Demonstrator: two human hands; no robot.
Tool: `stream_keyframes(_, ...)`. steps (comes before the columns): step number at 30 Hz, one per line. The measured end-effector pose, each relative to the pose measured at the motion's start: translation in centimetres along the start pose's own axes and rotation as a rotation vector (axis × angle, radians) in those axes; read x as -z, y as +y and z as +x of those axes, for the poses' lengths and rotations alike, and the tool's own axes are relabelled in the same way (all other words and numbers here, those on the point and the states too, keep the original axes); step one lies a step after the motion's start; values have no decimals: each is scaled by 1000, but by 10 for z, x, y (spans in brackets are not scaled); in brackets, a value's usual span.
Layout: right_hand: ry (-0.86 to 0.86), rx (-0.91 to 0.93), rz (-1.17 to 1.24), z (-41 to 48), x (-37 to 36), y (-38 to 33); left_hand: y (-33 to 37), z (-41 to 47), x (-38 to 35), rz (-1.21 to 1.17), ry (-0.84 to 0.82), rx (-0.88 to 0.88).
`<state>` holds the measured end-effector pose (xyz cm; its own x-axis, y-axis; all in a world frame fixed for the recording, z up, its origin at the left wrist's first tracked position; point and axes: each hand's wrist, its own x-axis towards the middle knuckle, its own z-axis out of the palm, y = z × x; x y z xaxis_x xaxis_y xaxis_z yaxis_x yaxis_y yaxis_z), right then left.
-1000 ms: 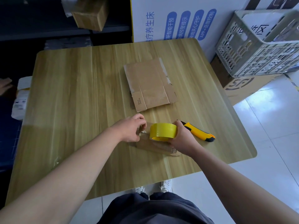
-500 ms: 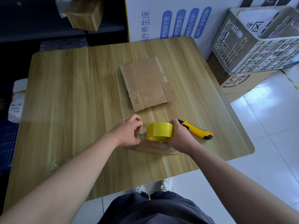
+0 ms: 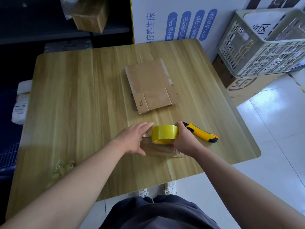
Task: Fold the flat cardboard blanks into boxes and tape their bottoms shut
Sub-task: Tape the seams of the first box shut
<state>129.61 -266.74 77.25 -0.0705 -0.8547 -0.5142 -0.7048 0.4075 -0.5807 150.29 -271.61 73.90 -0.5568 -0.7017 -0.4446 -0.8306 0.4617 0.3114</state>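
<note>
1. Since the earlier frame, the left hand point(image 3: 135, 138) has been flattened from a curled pinch; its straight fingers are pressed on the small box point(image 3: 158, 148) beside the tape roll point(image 3: 165, 132)
2. The tape roll is gripped by the right hand point(image 3: 184, 139) and held on the box, near the front edge of the counter point(image 3: 82, 96)
3. Sealing is judged under way; the knife point(image 3: 201, 133) lies just beside the right hand
4. Flat blanks point(image 3: 151, 90) are stacked mid-counter

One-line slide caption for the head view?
Right hand holds yellow tape roll on small brown cardboard box; flat left hand presses it.
</note>
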Motion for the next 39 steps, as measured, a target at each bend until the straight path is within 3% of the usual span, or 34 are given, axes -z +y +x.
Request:
stream_keyframes(7,86,4,-7,-13,12,10,3,-2,-5,-11,10,29)
stream_keyframes(12,209,44,-315,-25,42,25,5,-3,-2,-4,11,28)
stream_keyframes(39,174,9,-794,10,30,99,8,-7,-2,11,12,95)
